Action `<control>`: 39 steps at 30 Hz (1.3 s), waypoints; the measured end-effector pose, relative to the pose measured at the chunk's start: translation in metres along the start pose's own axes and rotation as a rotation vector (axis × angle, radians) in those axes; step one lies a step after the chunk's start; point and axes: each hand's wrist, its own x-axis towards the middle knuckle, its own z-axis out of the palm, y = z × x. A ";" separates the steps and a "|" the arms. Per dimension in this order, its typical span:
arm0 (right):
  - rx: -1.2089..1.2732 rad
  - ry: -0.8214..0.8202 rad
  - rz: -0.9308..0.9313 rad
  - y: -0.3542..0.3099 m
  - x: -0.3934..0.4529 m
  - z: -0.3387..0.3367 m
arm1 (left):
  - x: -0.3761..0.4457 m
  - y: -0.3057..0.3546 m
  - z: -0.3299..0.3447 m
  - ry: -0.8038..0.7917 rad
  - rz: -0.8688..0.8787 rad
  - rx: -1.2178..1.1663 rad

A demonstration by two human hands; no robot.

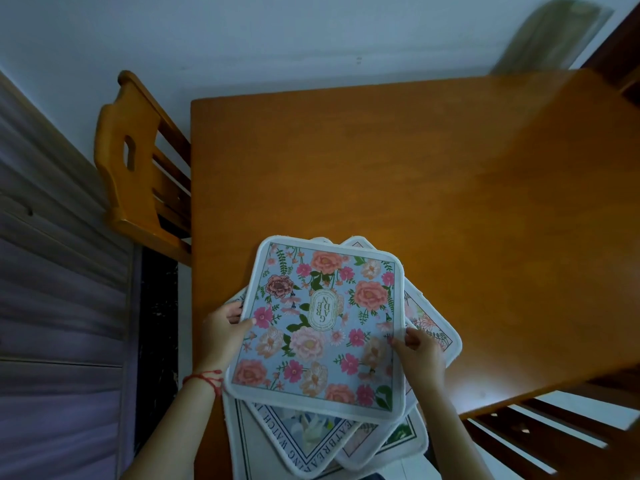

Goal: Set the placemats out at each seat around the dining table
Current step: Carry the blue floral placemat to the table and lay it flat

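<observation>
A floral placemat (322, 323) with pink and peach flowers on blue and a white border lies on top of a fanned stack of several placemats (298, 441) at the near edge of the wooden dining table (415, 188). My left hand (221, 336) grips the top mat's left edge, thumb on top. My right hand (420, 351) pinches its right edge. A red string bracelet circles my left wrist. The mats underneath show only their corners and borders.
A wooden chair (135, 168) stands at the table's left side, against a white wall. Another chair (554, 434) with dark slats sits at the lower right. A purple shutter-like panel (59, 289) fills the left.
</observation>
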 end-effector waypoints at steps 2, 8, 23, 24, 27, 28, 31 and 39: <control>0.046 -0.023 0.034 -0.001 0.001 -0.001 | 0.004 -0.001 -0.002 -0.024 -0.027 -0.037; 0.100 -0.023 0.064 0.000 0.002 -0.002 | 0.010 -0.003 -0.002 -0.047 -0.065 -0.055; 0.214 0.056 0.057 -0.004 -0.011 -0.016 | 0.004 0.014 0.002 -0.018 0.023 -0.128; 0.210 0.070 0.055 -0.003 -0.012 -0.019 | 0.003 0.017 0.003 -0.024 0.034 -0.127; 0.217 0.107 0.061 0.001 -0.016 -0.025 | 0.002 0.024 0.007 -0.033 0.056 -0.137; 0.227 0.114 0.061 0.002 -0.017 -0.026 | 0.001 0.026 0.008 -0.035 0.062 -0.135; 0.252 0.135 0.059 0.006 -0.023 -0.030 | -0.001 0.029 0.010 -0.052 0.079 -0.125; 0.289 0.162 0.052 0.014 -0.043 -0.036 | -0.018 0.024 0.007 -0.040 0.108 -0.110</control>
